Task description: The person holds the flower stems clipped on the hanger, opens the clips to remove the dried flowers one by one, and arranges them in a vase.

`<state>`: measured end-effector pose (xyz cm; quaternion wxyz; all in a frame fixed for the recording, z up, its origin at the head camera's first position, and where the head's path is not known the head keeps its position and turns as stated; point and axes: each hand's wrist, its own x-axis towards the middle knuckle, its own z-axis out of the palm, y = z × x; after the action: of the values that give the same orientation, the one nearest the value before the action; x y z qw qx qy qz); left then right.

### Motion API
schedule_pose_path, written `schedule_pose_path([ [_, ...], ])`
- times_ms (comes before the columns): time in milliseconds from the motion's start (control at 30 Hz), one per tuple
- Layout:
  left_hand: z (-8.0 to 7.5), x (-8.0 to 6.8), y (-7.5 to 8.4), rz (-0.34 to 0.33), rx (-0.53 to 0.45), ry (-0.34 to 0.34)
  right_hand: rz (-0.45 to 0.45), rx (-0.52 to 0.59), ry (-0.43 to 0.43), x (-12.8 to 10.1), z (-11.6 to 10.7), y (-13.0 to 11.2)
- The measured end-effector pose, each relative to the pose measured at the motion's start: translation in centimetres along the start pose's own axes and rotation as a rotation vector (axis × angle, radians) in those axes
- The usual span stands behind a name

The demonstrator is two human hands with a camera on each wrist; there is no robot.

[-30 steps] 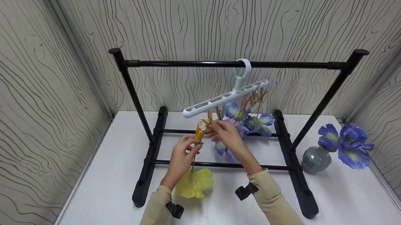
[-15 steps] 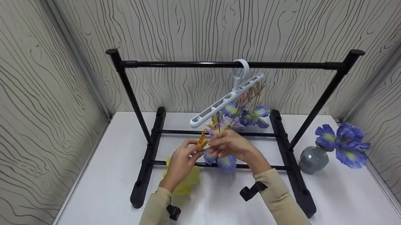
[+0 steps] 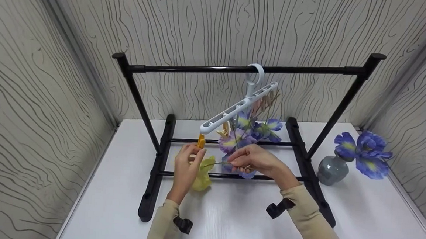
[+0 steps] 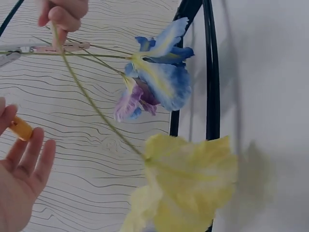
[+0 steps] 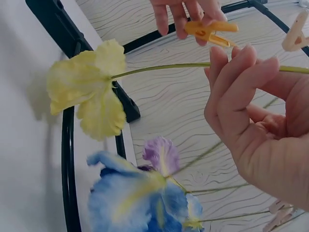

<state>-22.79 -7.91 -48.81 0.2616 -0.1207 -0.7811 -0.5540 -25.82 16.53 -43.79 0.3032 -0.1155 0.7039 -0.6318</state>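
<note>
My left hand (image 3: pixel 186 169) pinches an orange clothespin (image 3: pixel 201 141) just below the near left end of a pale blue hanger (image 3: pixel 225 117). To the right of it, my right hand (image 3: pixel 258 161) holds the thin green stem of a yellow artificial flower (image 3: pixel 202 181) between thumb and fingers. The bloom points left and down, away from that hand, as the right wrist view shows with the yellow petals (image 5: pixel 87 87) and stem (image 5: pixel 164 67). In this view the clothespin (image 5: pixel 210 33) is apart from the stem.
The hanger hooks over the bar of a black rack (image 3: pixel 186 69). Blue and purple flowers (image 3: pixel 234 140) hang from it by pink and beige clothespins (image 3: pixel 269 100). On the right, a grey glass vase (image 3: pixel 332 170) holds blue irises (image 3: pixel 373 155). Wood-patterned walls (image 3: pixel 219 23) surround the white table (image 3: pixel 228 224).
My hands have moved apart: the left went left with the clothespin, the right moved right with the stem. The stem swung from upright toward level. The hanger has turned on the bar.
</note>
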Motion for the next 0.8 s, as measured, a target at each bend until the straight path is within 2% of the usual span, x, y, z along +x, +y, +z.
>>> schedule_pose_path([
  [167, -0.1, 0.1, 0.9, 0.042, -0.055, 0.068, -0.028, 0.018, -0.008, -1.4, -1.6, 0.3],
  [367, -0.4, 0.2, 1.5, 0.067, -0.125, 0.102, -0.088, 0.113, -0.065, -3.3, -4.2, 1.0],
  [600, -0.6, 0.3, 2.1, 0.121, -0.194, 0.129, -0.204, 0.241, -0.136, -5.3, -6.6, 3.6],
  [700, -0.5, 0.3, 2.1, 0.119, -0.19, 0.144, -0.244, 0.281, -0.161, -6.1, -7.4, 4.9],
  [800, -0.5, 0.3, 2.1, 0.087, -0.189, 0.164, -0.268, 0.302, -0.162, -6.8, -8.1, 5.9],
])
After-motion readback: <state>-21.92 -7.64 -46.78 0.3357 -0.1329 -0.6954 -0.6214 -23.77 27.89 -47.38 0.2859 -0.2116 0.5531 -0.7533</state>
